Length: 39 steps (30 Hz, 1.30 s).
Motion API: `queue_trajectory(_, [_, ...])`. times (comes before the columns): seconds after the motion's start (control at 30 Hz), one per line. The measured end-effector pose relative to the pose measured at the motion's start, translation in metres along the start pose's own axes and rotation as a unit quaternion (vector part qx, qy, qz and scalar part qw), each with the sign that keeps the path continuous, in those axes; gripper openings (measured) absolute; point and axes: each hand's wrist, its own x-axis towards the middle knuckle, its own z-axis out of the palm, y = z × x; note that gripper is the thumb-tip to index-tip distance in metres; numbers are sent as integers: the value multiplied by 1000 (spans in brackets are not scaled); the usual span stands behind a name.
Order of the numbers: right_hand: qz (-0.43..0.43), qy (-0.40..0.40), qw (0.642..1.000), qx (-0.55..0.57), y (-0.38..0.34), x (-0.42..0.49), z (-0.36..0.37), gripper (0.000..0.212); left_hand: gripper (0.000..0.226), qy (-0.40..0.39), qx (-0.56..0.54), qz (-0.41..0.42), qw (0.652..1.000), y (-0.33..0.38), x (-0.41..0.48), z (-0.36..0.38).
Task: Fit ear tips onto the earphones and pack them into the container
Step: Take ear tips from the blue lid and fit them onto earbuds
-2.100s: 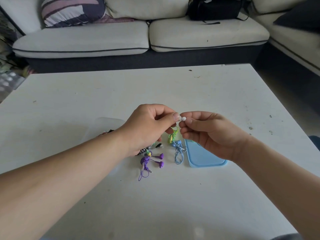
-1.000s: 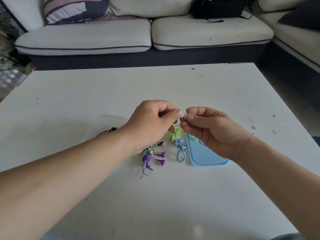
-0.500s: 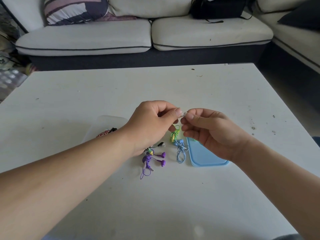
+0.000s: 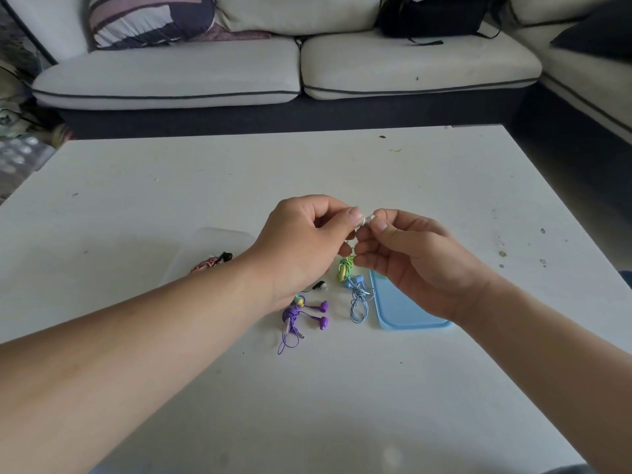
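My left hand point(image 4: 301, 244) and my right hand point(image 4: 407, 258) meet above the white table point(image 4: 342, 388). Between their fingertips is a small white earbud with its ear tip point(image 4: 366, 219); both hands pinch it. Below them lie purple earphones point(image 4: 307, 314), blue earphones point(image 4: 357, 295), a green-yellow bundle point(image 4: 345, 268) and a black-and-white earbud point(image 4: 319, 286). A clear container point(image 4: 219, 237) sits behind my left wrist with a pink-black bundle point(image 4: 210, 263) in it. The blue lid point(image 4: 400, 309) lies under my right hand.
A light sofa point(image 4: 290, 70) with a striped cushion point(image 4: 147, 18) and a black bag point(image 4: 431, 12) stands beyond the table's far edge. Small dark specks dot the table on the right.
The hands stay together at the same spot. The white piece between the fingertips has turned slightly, and my right fingers have shifted their pinch on it.
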Motion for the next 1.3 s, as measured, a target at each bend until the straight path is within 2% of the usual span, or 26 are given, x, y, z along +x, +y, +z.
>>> queue_trajectory(0.37, [-29, 51, 997, 42, 5, 1, 13, 12, 15, 59, -44, -15, 997, 3, 1, 6])
queue_trajectory(0.43, [-30, 61, 997, 45, 4, 2, 13, 19, 16, 58, -50, -19, 997, 4, 1, 5])
queue_trajectory(0.53, [-20, 69, 996, 51, 1, 1, 12, 15, 18, 46, -46, -20, 998, 4, 1, 5])
queue_trajectory(0.63, [-5, 70, 996, 63, -1, 2, 11, 29, 20, 39, -34, -18, 998, 2, 2, 4])
queue_trajectory(0.73, [11, 59, 996, 68, -4, 1, 11, 34, 18, 32, -33, -17, 999, 0, 2, 4])
queue_trajectory(0.93, [23, 58, 995, 79, -4, 0, 8, 16, 16, 19, -22, -19, 999, -1, 1, 3])
queue_trajectory(1.3, [51, 24, 998, 11, 5, 6, 24, 9, 18, 2, -43, -32, 999, -10, -5, -17])
